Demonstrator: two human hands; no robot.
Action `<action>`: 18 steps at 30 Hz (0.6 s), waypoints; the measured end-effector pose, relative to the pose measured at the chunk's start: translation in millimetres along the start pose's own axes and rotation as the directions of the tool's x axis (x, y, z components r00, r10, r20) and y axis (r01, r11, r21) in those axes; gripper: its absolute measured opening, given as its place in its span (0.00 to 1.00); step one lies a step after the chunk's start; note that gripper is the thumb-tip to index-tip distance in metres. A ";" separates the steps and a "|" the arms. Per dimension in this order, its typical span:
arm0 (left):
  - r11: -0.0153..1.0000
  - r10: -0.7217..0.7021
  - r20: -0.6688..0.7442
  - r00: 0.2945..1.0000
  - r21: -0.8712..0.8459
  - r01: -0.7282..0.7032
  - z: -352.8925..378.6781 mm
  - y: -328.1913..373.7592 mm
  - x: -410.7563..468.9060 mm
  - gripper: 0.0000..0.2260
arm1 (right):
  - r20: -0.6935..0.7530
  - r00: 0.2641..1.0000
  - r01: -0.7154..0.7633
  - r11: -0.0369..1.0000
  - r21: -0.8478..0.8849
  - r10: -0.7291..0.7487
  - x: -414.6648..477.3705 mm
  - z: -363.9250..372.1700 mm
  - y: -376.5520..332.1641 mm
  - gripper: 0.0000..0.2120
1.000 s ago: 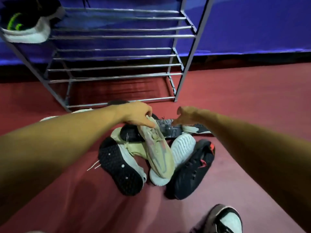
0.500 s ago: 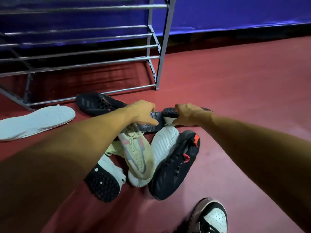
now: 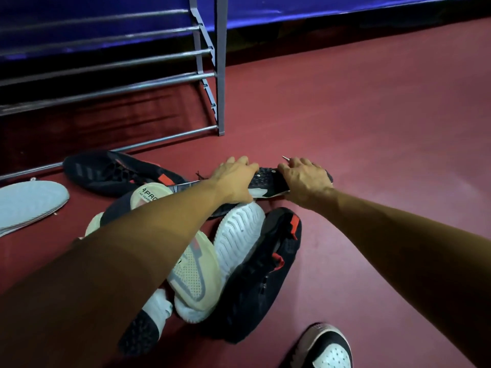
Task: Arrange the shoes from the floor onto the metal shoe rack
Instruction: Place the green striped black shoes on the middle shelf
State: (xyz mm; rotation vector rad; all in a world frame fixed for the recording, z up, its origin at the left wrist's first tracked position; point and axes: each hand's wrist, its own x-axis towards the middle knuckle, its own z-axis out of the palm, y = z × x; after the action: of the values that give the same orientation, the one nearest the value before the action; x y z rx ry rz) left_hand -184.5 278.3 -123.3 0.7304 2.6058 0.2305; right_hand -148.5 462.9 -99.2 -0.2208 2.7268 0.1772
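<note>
The red floor (image 3: 372, 123) fills most of the view, and the metal shoe rack (image 3: 220, 75) stands at its far left side, in front of a blue wall; of its bars only the lower ones are visible, and no shoe is seen on them. In front of the rack lies a heap of shoes, one over another: a black shoe with a red tab (image 3: 260, 274), a white ribbed sole (image 3: 239, 229) turned upward, a beige knit shoe (image 3: 191, 277), and a black shoe with grey stripes (image 3: 111, 173) nearest the rack. A pale insole (image 3: 26, 203) lies apart at the left. At the far edge of the heap, the left hand (image 3: 233, 181) and the right hand (image 3: 305, 181) both close around one dark shoe with a studded sole (image 3: 265, 179), each at one end (it rests low, near the floor). The risk, probably, is that this shoe is partly under or against its neighbours, so lifting may drag them or catch a loose lace (image 3: 199, 176).
</note>
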 end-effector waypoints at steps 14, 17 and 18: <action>0.980 0.012 -0.141 0.990 -0.195 -0.039 -45.6 -17.1 -32.7 0.21 | -0.156 0.987 0.049 0.997 0.065 -0.038 -11.9 -35.8 -6.6 0.17; 0.971 -0.014 -0.207 0.978 -0.236 -0.036 -62.7 -24.8 -52.8 0.19 | -0.202 0.979 0.068 0.986 0.153 -0.036 -21.2 -57.8 -18.0 0.10; 0.968 -0.035 -0.222 0.974 -0.250 -0.022 -67.9 -29.0 -60.3 0.18 | -0.209 0.977 0.080 0.982 0.171 -0.044 -24.1 -64.8 -23.4 0.08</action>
State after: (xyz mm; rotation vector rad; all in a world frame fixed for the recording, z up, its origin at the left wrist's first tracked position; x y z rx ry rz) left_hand -181.0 218.8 -48.9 0.6372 2.7181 0.6639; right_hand -146.9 433.0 -32.6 -0.2869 2.9137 -0.1152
